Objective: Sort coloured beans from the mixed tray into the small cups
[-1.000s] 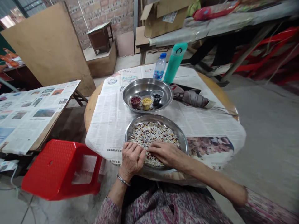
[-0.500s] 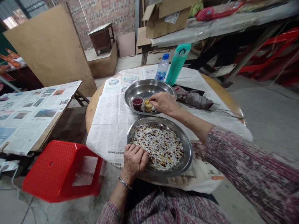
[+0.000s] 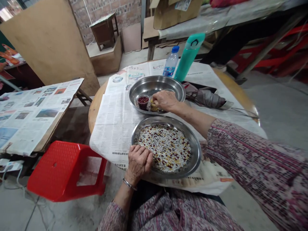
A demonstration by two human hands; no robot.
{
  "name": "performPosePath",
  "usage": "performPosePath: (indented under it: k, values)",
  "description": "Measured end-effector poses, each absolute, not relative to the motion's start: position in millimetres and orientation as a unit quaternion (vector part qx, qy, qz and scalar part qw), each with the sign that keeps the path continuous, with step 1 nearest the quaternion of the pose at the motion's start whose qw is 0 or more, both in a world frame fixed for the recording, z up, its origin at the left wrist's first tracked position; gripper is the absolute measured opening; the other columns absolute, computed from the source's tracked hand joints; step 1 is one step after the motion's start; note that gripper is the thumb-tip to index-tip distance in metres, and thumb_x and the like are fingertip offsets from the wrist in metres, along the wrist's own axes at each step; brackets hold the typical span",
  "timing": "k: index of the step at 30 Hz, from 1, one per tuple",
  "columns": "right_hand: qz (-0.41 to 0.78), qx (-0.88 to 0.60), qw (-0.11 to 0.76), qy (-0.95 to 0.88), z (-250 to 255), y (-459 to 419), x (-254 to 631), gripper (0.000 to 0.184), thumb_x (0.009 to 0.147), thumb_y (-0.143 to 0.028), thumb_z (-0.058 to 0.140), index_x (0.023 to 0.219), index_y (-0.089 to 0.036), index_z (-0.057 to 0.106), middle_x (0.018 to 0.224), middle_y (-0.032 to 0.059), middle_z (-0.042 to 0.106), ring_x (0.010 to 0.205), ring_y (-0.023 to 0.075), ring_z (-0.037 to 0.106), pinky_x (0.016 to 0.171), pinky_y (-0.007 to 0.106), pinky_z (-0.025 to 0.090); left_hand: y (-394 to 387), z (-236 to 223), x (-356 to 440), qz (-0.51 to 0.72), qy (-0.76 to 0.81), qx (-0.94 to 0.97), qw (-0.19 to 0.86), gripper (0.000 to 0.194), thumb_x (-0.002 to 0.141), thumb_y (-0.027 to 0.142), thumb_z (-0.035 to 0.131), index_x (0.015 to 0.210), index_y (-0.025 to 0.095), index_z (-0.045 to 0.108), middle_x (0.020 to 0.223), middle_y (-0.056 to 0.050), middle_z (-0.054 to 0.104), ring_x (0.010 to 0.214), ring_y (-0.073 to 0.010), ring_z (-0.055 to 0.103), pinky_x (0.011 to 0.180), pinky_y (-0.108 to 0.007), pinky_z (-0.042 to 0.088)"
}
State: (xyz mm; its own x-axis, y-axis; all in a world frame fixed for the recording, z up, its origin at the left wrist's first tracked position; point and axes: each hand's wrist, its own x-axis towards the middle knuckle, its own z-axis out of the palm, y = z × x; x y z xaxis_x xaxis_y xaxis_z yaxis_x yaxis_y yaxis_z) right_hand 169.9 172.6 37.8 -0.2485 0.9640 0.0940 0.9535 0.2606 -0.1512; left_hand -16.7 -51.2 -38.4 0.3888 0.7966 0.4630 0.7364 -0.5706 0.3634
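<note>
Facing a newspapered bench [image 3: 107, 125] and brick wall [image 3: 120, 12], I curl my left hand [image 3: 139, 163] at a basin [image 3: 196, 149], right hand [image 3: 166, 100] at a cup [image 3: 154, 108], grip unclear.

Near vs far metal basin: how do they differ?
Contents: the near basin has loose mixed grains spread across it; the far basin holds small cups.
Hands: the left hand is at the near basin's rim; the right hand reaches into the far basin.
Both: round, metallic.
</note>
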Motion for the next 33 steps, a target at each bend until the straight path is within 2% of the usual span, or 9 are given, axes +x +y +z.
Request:
performPosePath:
  k: [4, 10, 17, 20, 22, 26, 28, 30, 33]
  values:
    - [0.043, -0.606, 0.083, -0.79, 40, 172, 169, 0.026, 0.086, -0.024, 0.055, 0.101, -0.02, 0.076, 0.103, 0.011, 0.073, 0.096, 0.026, 0.063, 0.075, 0.035, 0.043, -51, -38, -16, 0.301, 0.462, 0.833, 0.052, 0.034, 0.102, 0.026, 0.036, 0.077, 0.019, 0.058, 0.074, -0.004, 0.063, 0.073, -0.0173, 0.052, 0.076, -0.038, 0.038]
    - [0.056, -0.614, 0.067, -0.784, 46, 171, 165, 0.025, 0.083, -0.019, 0.058, 0.1, -0.018, 0.076, 0.099, 0.0148, 0.073, 0.096, 0.0292, 0.064, 0.077, 0.039, 0.044, -51, -38, -16, 0.3, 0.462, 0.833, 0.043, 0.034, 0.101, 0.025, 0.036, 0.076, 0.019, 0.058, 0.073, -0.004, 0.062, 0.072, -0.0173, 0.053, 0.076, -0.038, 0.038]
    - [0.06, -0.623, 0.139, -0.767, 52, 159, 168, 0.025, 0.092, -0.02, 0.046, 0.102, -0.018, 0.07, 0.106, 0.0138, 0.069, 0.102, 0.0286, 0.06, 0.084, 0.041, 0.044, -50, -39, -17, 0.297, 0.462, 0.835, 0.029, 0.034, 0.101, 0.024, 0.037, 0.076, 0.019, 0.059, 0.071, -0.004, 0.061, 0.071, -0.0174, 0.052, 0.075, -0.038, 0.037]
    - [0.061, -0.563, 0.194, -0.801, 53, 130, 175, 0.025, 0.094, -0.022, 0.043, 0.1, -0.018, 0.067, 0.103, 0.0138, 0.069, 0.098, 0.027, 0.06, 0.084, 0.039, 0.045, -50, -39, -16, 0.299, 0.466, 0.832, 0.03, 0.032, 0.1, 0.024, 0.038, 0.076, 0.02, 0.059, 0.072, -0.003, 0.062, 0.072, -0.0176, 0.054, 0.076, -0.038, 0.038]
    - [0.098, -0.481, 0.202, -0.847, 45, 94, 179, 0.024, 0.093, -0.019, 0.043, 0.093, -0.016, 0.066, 0.098, 0.0145, 0.069, 0.09, 0.0256, 0.061, 0.081, 0.038, 0.045, -50, -39, -16, 0.304, 0.465, 0.83, 0.033, 0.031, 0.1, 0.024, 0.039, 0.077, 0.02, 0.059, 0.073, -0.004, 0.062, 0.073, -0.0178, 0.055, 0.076, -0.037, 0.038]
    - [0.165, -0.347, 0.147, -0.912, 9, 8, 180, 0.008, 0.086, -0.017, 0.058, 0.084, -0.02, 0.065, 0.084, 0.0038, 0.069, 0.081, 0.0168, 0.061, 0.074, 0.028, 0.046, -50, -39, -16, 0.31, 0.466, 0.828, 0.038, 0.029, 0.1, 0.023, 0.038, 0.079, 0.02, 0.059, 0.076, -0.004, 0.063, 0.075, -0.0183, 0.056, 0.077, -0.037, 0.039]
    - [0.17, -0.269, 0.121, -0.94, -13, -21, 179, 0.011, 0.088, -0.017, 0.054, 0.082, -0.02, 0.063, 0.079, 0.0033, 0.066, 0.075, 0.0162, 0.058, 0.067, 0.028, 0.044, -50, -38, -16, 0.311, 0.463, 0.829, 0.039, 0.03, 0.099, 0.023, 0.037, 0.079, 0.02, 0.058, 0.076, -0.004, 0.063, 0.075, -0.0184, 0.056, 0.076, -0.037, 0.038]
    - [0.143, -0.278, 0.127, -0.941, -29, -30, 180, 0.015, 0.089, -0.015, 0.05, 0.083, -0.02, 0.063, 0.08, 0.0041, 0.066, 0.074, 0.0167, 0.057, 0.066, 0.028, 0.043, -51, -38, -16, 0.313, 0.46, 0.83, 0.038, 0.03, 0.099, 0.022, 0.037, 0.079, 0.019, 0.058, 0.075, -0.004, 0.063, 0.074, -0.0186, 0.056, 0.076, -0.037, 0.038]
    - [0.108, -0.357, 0.167, -0.913, -37, -9, 185, 0.017, 0.092, -0.015, 0.048, 0.091, -0.019, 0.064, 0.087, 0.0061, 0.066, 0.081, 0.0182, 0.059, 0.073, 0.03, 0.045, -51, -38, -17, 0.312, 0.461, 0.83, 0.038, 0.03, 0.099, 0.021, 0.036, 0.078, 0.019, 0.057, 0.075, -0.004, 0.063, 0.075, -0.0187, 0.056, 0.076, -0.037, 0.039]
